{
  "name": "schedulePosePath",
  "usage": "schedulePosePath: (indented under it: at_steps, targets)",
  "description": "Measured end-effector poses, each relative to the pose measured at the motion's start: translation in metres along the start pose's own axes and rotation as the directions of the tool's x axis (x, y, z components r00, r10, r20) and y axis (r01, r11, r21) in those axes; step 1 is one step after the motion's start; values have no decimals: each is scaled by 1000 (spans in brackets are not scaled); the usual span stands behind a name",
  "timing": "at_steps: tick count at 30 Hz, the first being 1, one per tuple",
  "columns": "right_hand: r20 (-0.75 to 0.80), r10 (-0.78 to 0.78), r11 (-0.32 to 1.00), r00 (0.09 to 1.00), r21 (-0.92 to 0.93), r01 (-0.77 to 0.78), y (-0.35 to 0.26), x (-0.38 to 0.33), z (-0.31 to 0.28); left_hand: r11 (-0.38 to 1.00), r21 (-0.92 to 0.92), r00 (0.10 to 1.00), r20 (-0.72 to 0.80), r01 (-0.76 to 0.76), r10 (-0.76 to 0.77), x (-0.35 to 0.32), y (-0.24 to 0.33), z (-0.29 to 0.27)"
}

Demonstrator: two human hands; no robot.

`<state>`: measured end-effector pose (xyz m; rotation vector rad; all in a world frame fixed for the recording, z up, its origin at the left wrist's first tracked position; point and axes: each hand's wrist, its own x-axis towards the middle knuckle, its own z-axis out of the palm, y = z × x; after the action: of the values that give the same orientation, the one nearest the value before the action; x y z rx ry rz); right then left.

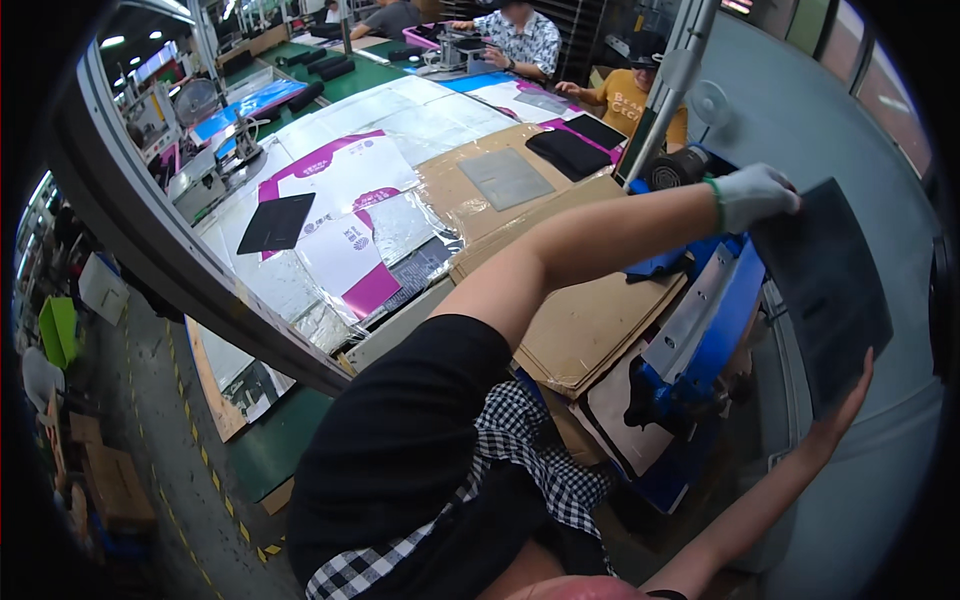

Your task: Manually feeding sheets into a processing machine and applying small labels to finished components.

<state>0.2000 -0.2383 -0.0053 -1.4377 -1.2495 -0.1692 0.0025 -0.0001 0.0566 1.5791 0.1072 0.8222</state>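
Note:
A dark, slightly curved rectangular sheet is held up at the right, above and beside a blue machine with a metal plate along it. My left hand, in a white glove with a green cuff, reaches across and pinches the sheet's upper left corner. At its lower right edge, my bare right hand holds the sheet, fingers along the rim; part of that hand is hidden behind it. The sheet's material cannot be made out.
A stack of brown cardboard lies left of the machine. Beyond it, a worktable carries printed white and magenta sheets, a dark sheet and a grey plate. A metal post rises nearby. Co-workers sit at the far side.

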Motion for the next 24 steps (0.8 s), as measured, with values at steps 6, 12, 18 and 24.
schedulePosePath:
  at_steps: [6,12,18,24]
  targets:
    - [-388,446,885,807,329,-330,-9,-18,-60,982,128,955,242,142,-169,9,-3,56]
    - [-407,482,831,776,495,-256,35,0,-76,933,349,959,284,-89,-15,6,-31,50]
    - [-296,562,632,772,756,-169,75,-8,-84,925,-237,622,687,-296,375,67,-98,-33]
    - [-66,665,435,744,844,-314,157,-42,-84,927,-155,933,179,341,-313,1,-103,-70]
